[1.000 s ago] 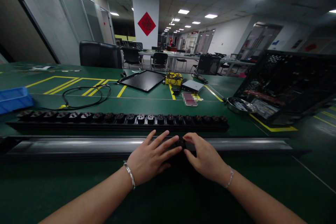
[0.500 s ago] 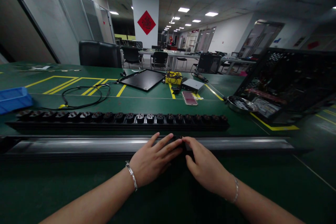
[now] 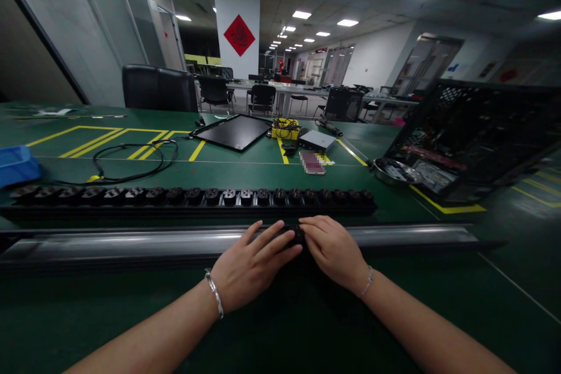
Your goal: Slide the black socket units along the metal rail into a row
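Note:
A long channel [image 3: 407, 235] with a shiny metal inner face and dark edges lies across the table in front of me. At its middle is a small black piece [image 3: 298, 235], mostly covered by my fingers; its details are too dark to make out. My left hand [image 3: 256, 266] lies palm down over the channel, fingers spread, fingertips at the piece's left side. My right hand [image 3: 335, 251] has its fingers pressed together at the piece's right side, the fingertips partly hidden. Just beyond runs a black strip bearing a row of socket modules [image 3: 229, 197].
Behind the strip are a looped black cable [image 3: 131, 175], a blue bin [image 3: 18, 165], a black flat panel [image 3: 236, 131], a yellow box with wires [image 3: 286, 128], a grey box [image 3: 317, 140] and a phone [image 3: 312, 162]. A metal dish [image 3: 394, 172] sits beside an open computer case [image 3: 477, 134] at right.
My right hand's fingers have drawn together against the black piece, and the wrist has shifted left. My left hand stays spread at the channel. The whole view has shifted slightly.

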The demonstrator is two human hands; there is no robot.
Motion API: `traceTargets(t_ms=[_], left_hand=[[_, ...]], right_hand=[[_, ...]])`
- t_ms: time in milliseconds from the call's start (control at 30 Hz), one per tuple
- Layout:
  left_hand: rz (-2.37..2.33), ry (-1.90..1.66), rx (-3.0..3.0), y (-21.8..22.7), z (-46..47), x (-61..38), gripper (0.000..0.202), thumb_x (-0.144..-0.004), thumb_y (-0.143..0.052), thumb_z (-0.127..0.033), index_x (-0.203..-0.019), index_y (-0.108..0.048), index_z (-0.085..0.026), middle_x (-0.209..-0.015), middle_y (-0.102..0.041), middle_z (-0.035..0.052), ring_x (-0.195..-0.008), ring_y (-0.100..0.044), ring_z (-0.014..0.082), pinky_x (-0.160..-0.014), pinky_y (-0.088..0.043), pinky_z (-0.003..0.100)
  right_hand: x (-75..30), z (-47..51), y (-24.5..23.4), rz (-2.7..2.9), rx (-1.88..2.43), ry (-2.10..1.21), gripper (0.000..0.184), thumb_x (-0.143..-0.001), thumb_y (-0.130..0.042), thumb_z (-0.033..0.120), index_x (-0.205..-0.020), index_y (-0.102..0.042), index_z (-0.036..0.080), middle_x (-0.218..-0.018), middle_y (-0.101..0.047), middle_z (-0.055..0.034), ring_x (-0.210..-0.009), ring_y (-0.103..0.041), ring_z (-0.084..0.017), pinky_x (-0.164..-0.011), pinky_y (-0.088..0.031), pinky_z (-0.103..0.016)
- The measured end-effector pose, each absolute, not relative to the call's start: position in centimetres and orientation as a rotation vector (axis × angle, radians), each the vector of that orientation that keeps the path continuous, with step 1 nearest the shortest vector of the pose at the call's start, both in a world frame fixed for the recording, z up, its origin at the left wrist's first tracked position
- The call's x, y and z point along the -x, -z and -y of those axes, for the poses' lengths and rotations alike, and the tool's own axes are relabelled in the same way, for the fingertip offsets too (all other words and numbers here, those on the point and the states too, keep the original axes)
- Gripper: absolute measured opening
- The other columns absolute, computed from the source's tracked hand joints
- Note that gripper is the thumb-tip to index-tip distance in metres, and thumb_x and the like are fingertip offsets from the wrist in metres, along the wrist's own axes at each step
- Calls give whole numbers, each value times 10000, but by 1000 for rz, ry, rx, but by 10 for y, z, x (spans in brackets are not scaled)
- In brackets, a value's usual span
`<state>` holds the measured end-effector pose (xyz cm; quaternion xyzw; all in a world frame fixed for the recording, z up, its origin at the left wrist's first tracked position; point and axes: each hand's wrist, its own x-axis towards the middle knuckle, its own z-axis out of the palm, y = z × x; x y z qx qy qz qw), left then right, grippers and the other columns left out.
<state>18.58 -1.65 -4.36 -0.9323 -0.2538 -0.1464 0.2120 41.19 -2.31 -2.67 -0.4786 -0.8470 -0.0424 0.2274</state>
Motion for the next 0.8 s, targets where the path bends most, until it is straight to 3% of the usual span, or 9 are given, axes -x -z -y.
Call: traceTargets(t_ms=[133, 300, 400, 567, 667, 800], left_hand=[[705, 441, 2582, 44, 17, -185, 507, -918, -364, -367, -1411, -254, -323, -1508, -233, -64, -1373, -204, 203, -1116, -165, 402], [683, 409, 2576, 42, 17, -186, 500, -925, -342, -369, -1412, -261, -291, -1523, -179, -56, -1372, -201, 187, -1118, -167, 400], [690, 391, 2576, 41, 17, -187, 488, -926, -335, -363, -1403, -290, -271, -1518, -201, -50, -1370, -204, 181, -1117, -178, 399], [757, 446, 2590, 41, 20, -188, 417, -911, -384, -364, -1315, -436, -272, -1434, -389, -32, -1340, -278, 194, -1129, -159, 416], [826, 507, 2582, 39, 25, -186, 361, -875, -460, -376, -1198, -544, -236, -1299, -528, 13, -1309, -335, 213, -1123, -190, 420], [941, 545, 2538, 31, 33, -185, 297, -860, -490, -368, -1055, -618, -185, -1161, -606, 43, -1219, -440, 236, -1080, -276, 431]], right_hand=[[-413, 29, 23, 2419, 1332, 88, 319, -883, -431, 257, -1143, -591, 163, -1224, -558, -72, -1124, -480, -193, -1004, -366, -403], [-409, 33, 27, 2576, 1380, 129, 675, -790, -560, 451, -1374, -382, 165, -1403, -379, -89, -1261, -349, -264, -1058, -271, -500], [-405, 32, 33, 2590, 1403, 164, 739, -754, -594, 451, -1398, -345, 189, -1435, -326, -87, -1272, -328, -278, -1057, -260, -511], [-404, 30, 38, 2545, 1399, 193, 677, -765, -583, 370, -1384, -371, 196, -1396, -383, -89, -1229, -373, -262, -1042, -296, -477], [-404, 31, 36, 2544, 1391, 181, 682, -757, -599, 418, -1364, -402, 178, -1366, -417, -100, -1202, -394, -267, -1041, -301, -470], [-403, 31, 33, 2545, 1396, 170, 671, -781, -576, 465, -1365, -402, 184, -1351, -432, -89, -1187, -402, -263, -1042, -300, -463]])
